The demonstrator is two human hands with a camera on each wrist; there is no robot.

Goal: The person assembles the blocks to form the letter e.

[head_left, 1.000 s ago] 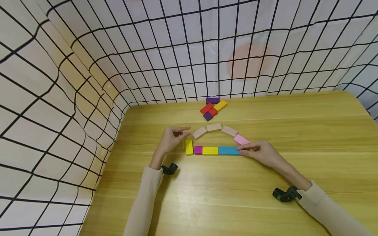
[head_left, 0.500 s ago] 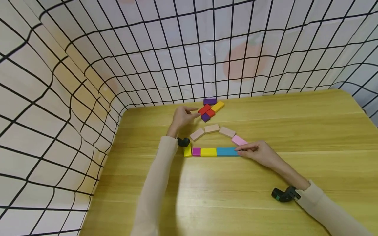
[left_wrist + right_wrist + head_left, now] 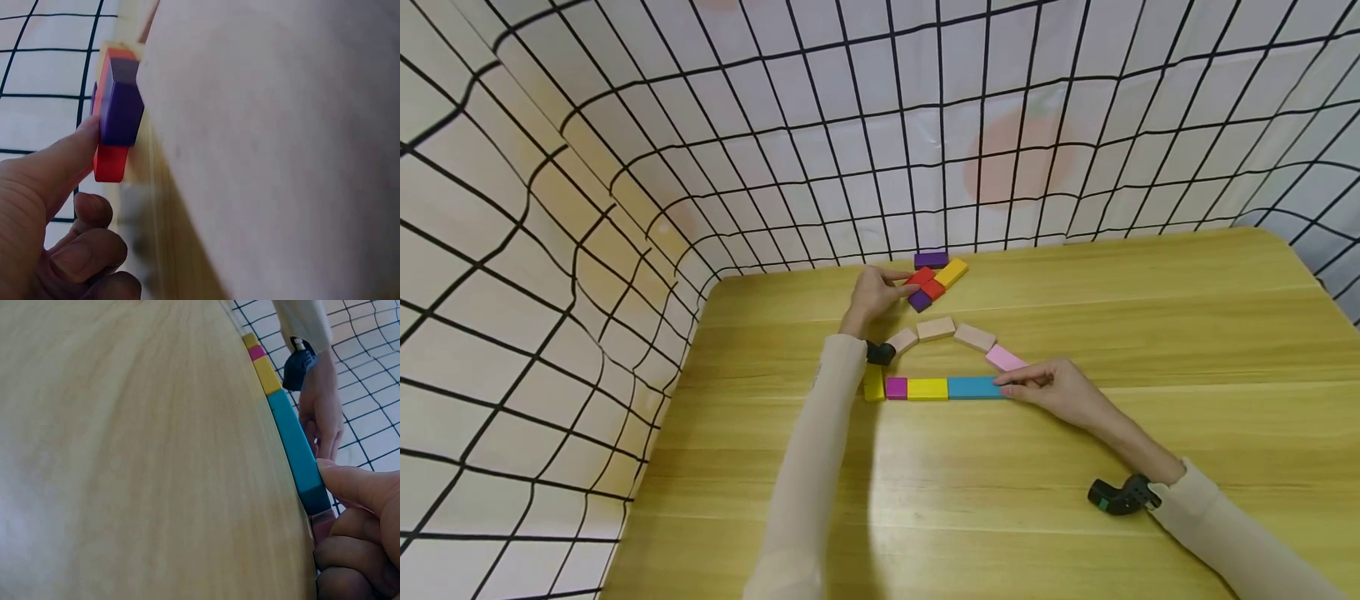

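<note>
At the back pile, my left hand (image 3: 871, 293) pinches a red block (image 3: 921, 276) between thumb and index finger. In the left wrist view a fingertip meets the red block's edge, beside a purple block (image 3: 123, 112). My right hand (image 3: 1063, 390) holds the right end of a long blue block (image 3: 972, 388), its other fingers curled in. That block ends a straight row with a yellow block (image 3: 928, 389) and a magenta block (image 3: 897, 388). Behind the row, three plain wooden blocks (image 3: 936, 329) and a pink block (image 3: 1003, 358) form an arc.
An upright yellow block (image 3: 873, 385) stands at the row's left end, partly under my left wrist's camera. A second red block (image 3: 933, 289), an orange-yellow block (image 3: 951, 273) and a far purple block (image 3: 931, 260) lie in the pile. Black wire mesh (image 3: 820, 179) borders the wooden table (image 3: 985, 500).
My left hand has moved from beside the arc's left end back to the pile, and its fingers have come around the red block. The right hand stays at the blue block.
</note>
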